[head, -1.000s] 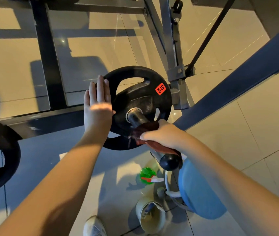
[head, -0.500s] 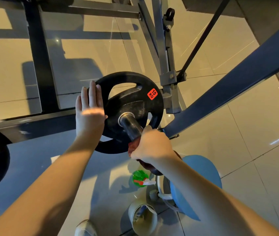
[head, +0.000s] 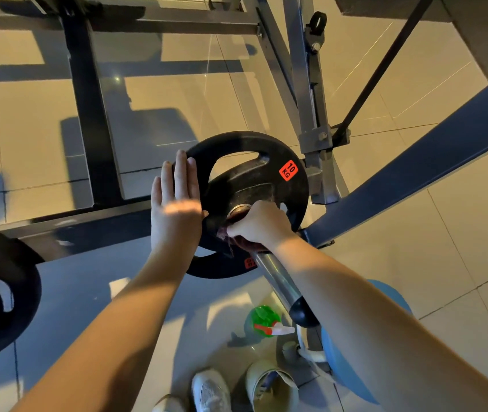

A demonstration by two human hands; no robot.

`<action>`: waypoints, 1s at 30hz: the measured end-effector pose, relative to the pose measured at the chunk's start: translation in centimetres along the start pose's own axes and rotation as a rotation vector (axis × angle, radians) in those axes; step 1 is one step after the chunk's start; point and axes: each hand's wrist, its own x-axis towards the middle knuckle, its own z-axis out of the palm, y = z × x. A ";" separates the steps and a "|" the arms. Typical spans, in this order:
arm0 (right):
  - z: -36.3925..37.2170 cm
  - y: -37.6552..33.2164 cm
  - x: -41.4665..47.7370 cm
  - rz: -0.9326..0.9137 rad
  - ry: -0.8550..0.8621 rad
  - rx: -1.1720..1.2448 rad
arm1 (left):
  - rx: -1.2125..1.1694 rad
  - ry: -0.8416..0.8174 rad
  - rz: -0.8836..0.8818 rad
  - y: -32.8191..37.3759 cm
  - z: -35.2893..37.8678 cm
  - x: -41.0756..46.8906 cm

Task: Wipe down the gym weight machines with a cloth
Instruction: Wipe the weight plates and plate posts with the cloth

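A black 10 kg weight plate (head: 263, 173) sits on a steel peg (head: 278, 278) of the machine, the peg ending in a black cap. My right hand (head: 259, 224) grips a dark red cloth (head: 231, 237) wrapped round the peg, right against the plate's hub. My left hand (head: 176, 203) lies flat with straight fingers on the plate's left rim. Most of the cloth is hidden under my right hand.
Grey frame uprights (head: 311, 114) and a slanted blue beam (head: 415, 179) stand behind and to the right. Another black plate (head: 1, 292) hangs at the left. On the floor lie a green spray bottle (head: 263, 321), a white bucket (head: 269, 388), a blue round pad (head: 347, 361) and my shoe (head: 210, 391).
My right hand with the cloth has slid up the peg from near the black end cap to the plate's hub. The left hand has stayed on the plate rim.
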 end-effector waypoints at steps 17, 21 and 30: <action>-2.7 2.7 -6.1 0.004 -0.171 0.124 | 0.038 -0.024 -0.025 0.5 -0.7 0.1; -3.0 3.7 -9.9 0.005 -0.186 0.076 | 0.029 -0.096 -0.020 0.8 -1.3 0.1; -1.6 1.1 -4.8 0.007 -0.059 -0.047 | -0.036 -0.094 -0.020 0.5 -1.0 0.1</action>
